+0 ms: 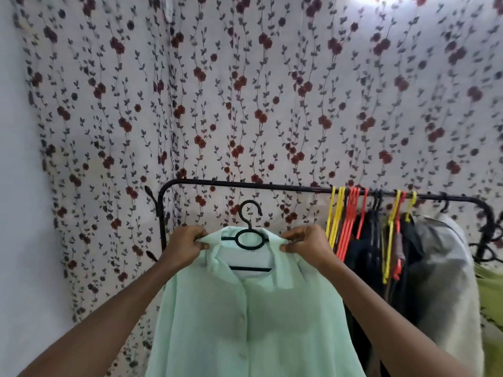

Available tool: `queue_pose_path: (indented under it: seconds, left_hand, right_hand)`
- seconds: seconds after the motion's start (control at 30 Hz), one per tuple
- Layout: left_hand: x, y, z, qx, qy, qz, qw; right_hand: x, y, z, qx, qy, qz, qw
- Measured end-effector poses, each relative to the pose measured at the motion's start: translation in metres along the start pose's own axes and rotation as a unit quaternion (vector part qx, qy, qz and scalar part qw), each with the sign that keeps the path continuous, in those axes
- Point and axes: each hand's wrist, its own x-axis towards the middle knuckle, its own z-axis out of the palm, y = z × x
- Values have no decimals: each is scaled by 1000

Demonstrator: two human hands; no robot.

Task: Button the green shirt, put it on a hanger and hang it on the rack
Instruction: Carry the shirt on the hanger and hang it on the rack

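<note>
Both hands pinch the green shirt point(245, 308) at its shoulders, left hand point(185, 244) and right hand point(304, 244) either side of the collar, holding it just below and in front of the rack point(245, 185) rail. Risks: black hanger point(249, 238) hook isn't gripped directly, so it may twist and miss the rail; thin fabric could slide off a hanger arm. Shirt looks pale mint, sheer, buttoned down the front, collar spread, hanger seated inside
</note>
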Motion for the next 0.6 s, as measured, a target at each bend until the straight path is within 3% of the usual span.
queue_pose_path:
  seconds: [0.23, 0.4, 0.47, 0.6]
  left_hand:
    - [94, -52, 37, 4, -73, 42, 996]
    - [147, -30, 28, 64, 93, 261, 959]
    - [168, -24, 23, 111, 117, 266, 951]
    - [189, -33, 28, 189, 59, 233, 952]
  right_hand:
    - [78, 22, 47, -6, 54, 43, 998]
    - [125, 16, 68, -24, 98, 69, 993]
    - [138, 12, 73, -40, 107, 75, 991]
    - [152, 3, 80, -70, 113, 85, 987]
